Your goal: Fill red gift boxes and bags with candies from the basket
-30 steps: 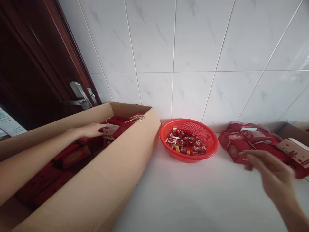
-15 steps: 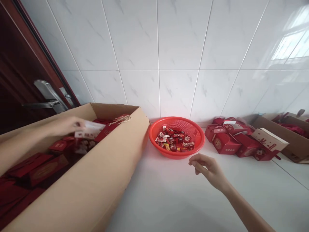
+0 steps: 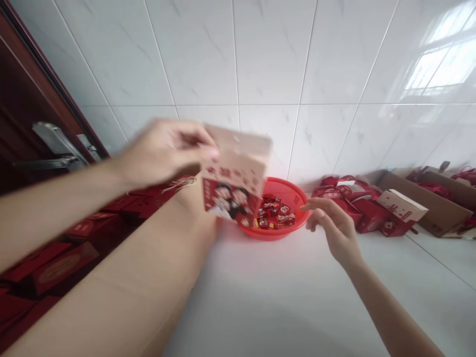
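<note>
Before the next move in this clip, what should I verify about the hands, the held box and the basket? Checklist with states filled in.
1. Left hand gripping the printed box: ok.
2. Printed box outside the carton: ok.
3. Right hand free of objects: ok, none visible.
4. Right fingertips clear of the basket: cannot tell.
5. Wrapped sweets in the basket: ok.
6. Basket fully in view: not ok, partly hidden behind the box.

This is probably a home, judging by dark red door, lever handle and tiled wall.

Dk red door w/ metal handle
</note>
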Tool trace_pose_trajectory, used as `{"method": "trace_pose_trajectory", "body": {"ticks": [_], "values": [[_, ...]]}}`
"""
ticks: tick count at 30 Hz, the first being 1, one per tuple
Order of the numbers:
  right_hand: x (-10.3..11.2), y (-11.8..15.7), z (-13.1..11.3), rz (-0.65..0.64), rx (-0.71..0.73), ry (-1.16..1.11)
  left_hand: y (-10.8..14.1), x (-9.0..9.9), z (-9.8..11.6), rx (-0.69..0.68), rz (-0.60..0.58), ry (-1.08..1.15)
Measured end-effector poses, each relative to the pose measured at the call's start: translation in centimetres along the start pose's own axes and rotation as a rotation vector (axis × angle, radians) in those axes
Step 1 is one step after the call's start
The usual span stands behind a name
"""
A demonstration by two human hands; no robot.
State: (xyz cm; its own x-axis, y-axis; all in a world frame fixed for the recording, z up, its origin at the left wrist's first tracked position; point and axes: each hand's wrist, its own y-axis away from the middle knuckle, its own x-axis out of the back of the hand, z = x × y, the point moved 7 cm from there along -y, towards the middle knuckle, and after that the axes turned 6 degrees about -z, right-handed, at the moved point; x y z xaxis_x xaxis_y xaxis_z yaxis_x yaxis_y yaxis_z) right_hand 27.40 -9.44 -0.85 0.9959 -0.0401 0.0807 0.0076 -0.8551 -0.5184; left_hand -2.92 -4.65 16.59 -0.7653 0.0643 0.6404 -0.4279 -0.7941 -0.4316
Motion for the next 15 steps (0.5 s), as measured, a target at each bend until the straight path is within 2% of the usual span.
{"method": "trace_pose_trajectory", "body": {"ticks": [1, 3, 4, 6, 10, 15], "values": [[0.2, 0.0, -0.6, 0.008, 0.033, 0.0, 0.0, -4.0, 0.5, -0.024, -0.18, 0.047], [0.2, 0.2, -1.6, -0.023, 0.081, 0.01, 0.9, -9.7, 0.7, -0.01, -0.365, 0.133], [0.0, 0.5, -1.9, -0.058, 0.089, 0.018, 1.4, -11.9, 0.4, 0.026, -0.434, 0.17], [-0.6, 1.1, -2.1, -0.135, 0.07, 0.047, 2.4, -14.7, -0.4, 0.068, -0.492, 0.216], [-1.7, 2.3, -1.3, -0.21, -0.064, 0.095, 3.1, -16.7, -1.4, 0.113, -0.521, 0.314], [-2.5, 2.9, -1.2, -0.185, -0.123, -0.039, 3.6, -16.3, -1.0, 0.093, -0.503, 0.227]]}}
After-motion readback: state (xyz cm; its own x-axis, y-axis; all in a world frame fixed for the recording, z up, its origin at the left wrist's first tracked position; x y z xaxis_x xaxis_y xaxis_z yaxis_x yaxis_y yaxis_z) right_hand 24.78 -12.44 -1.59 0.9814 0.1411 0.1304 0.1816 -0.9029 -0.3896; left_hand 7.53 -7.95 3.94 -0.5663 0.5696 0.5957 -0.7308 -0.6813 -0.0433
